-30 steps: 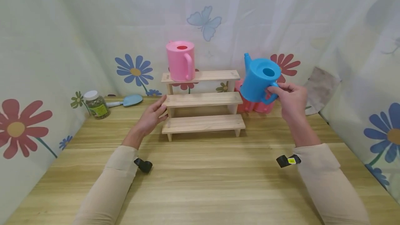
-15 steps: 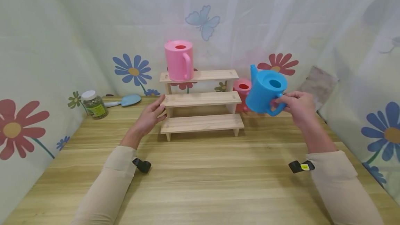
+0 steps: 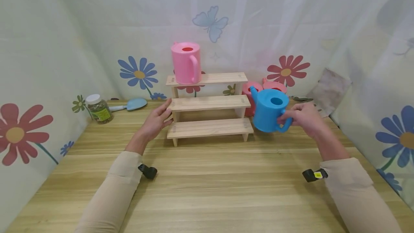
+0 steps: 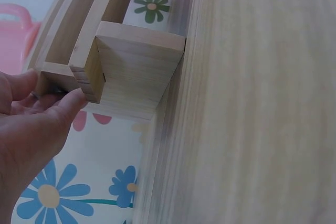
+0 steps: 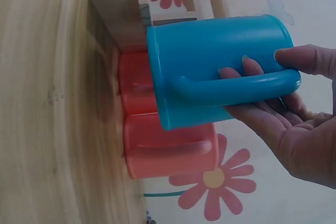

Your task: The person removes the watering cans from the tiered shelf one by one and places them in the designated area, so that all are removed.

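Note:
My right hand (image 3: 304, 118) holds a blue watering can (image 3: 270, 112) by its handle, with fingers through the loop in the right wrist view. The can is nearly upright, spout to the left, its base above the table. Two coral-red watering cans (image 5: 170, 145) stand side by side behind it. At the left, my left hand (image 3: 155, 119) grips the end of the middle shelf of a three-step wooden rack (image 3: 210, 128); the left wrist view shows thumb and fingers about that end. A pink watering can (image 3: 186, 64) stands on the top step's left end, handle toward me.
On the back left of the wooden table (image 3: 207, 182) are a white-lidded jar (image 3: 100, 110) and a light-blue trowel (image 3: 136, 104). A grey-brown patterned sheet (image 3: 330, 91) leans at the back right. A flowered curtain (image 3: 155, 21) hangs behind the table.
My right hand has lowered the blue watering can toward the table beside the rack, slightly right and then back left. The left hand has stayed on the rack.

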### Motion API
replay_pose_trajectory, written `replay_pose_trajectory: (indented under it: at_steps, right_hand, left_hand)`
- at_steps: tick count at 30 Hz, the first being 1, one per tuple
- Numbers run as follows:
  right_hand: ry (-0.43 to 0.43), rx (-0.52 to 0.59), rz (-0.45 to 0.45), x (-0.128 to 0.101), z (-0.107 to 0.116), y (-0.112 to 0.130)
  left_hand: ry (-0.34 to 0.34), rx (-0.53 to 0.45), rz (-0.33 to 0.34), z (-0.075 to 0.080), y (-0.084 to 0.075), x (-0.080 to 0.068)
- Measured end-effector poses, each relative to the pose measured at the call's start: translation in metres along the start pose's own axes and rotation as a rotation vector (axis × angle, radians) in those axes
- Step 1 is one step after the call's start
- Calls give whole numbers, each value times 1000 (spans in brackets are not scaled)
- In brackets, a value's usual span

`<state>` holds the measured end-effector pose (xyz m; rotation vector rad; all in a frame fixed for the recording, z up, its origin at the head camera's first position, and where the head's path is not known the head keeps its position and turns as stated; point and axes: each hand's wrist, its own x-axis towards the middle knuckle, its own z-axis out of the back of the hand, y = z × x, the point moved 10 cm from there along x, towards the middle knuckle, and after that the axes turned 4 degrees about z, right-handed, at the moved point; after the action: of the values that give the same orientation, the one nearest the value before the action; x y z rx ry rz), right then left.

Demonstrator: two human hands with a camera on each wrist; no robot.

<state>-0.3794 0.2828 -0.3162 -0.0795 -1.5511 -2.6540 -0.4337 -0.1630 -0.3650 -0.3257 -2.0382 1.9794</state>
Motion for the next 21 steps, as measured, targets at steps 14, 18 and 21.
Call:
replay_pose_trajectory:
  at_steps: [14, 18, 21]
  right_hand:
    - [174, 26, -69, 8, -24, -25]
    - [222, 44, -82, 11, -28, -31]
    - [254, 69, -80, 13, -32, -34]
  left_hand:
    - [-16, -40, -3, 6, 7, 5]
    - [-29, -38, -7, 10, 11, 8]
    - [-26, -28, -9, 10, 11, 8]
